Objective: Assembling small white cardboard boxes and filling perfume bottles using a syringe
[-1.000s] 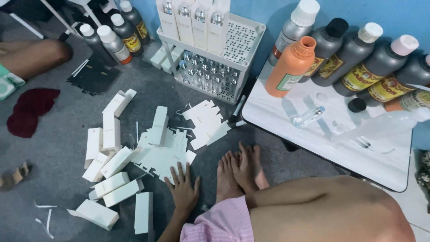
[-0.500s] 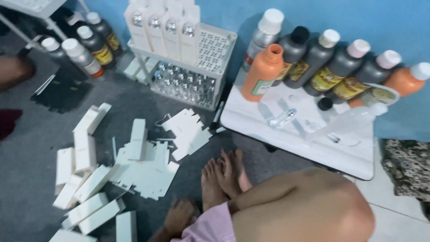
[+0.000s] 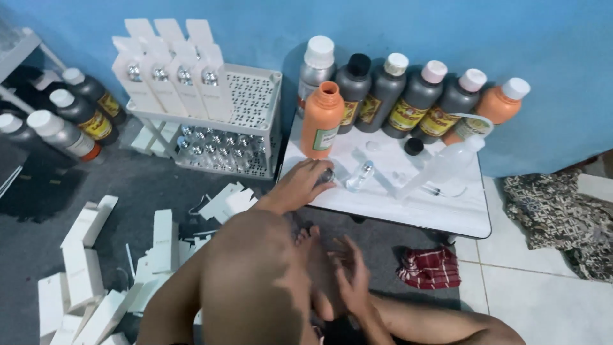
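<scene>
So the left hand [image 3: 305, 185] is reaching out onto the near left part of the low white table [image 3: 447, 214], fingers curling down over a small dark vial [image 3: 327, 176] that's mostly hidden under them. It looks like it's closing on it, but I honestly can't tell if it's really gripped or just touched. Just right of that hand a small clear glass vial [image 3: 359, 177] is lying tilted on the tabletop, not touching the fingers. The right hand [image 3: 352, 271] is hanging nearer, low over the dark floor in front of the table, fingers loosely spread and holding nothing, with the person's bare knee [image 3: 255, 281] filling up the near middle. Right behind the left hand an open orange bottle [image 3: 322, 120] is standing upright, and along the blue wall a row of grey bottles [image 3: 396, 92] with pale caps is lining up, ending in an orange bottle with a white cap [image 3: 499, 102] on the far right. A clear plastic bottle [image 3: 440, 167] is lying on its side across the table. Left of the table a white perforated rack [image 3: 246, 108] is holding white cartons [image 3: 169, 70] on top and rows of little vials below. Folded white boxes [image 3: 86, 255] are sitting scattered on the near left floor, and a red checked cloth [image 3: 429, 267] is lying under the table's near right corner.
</scene>
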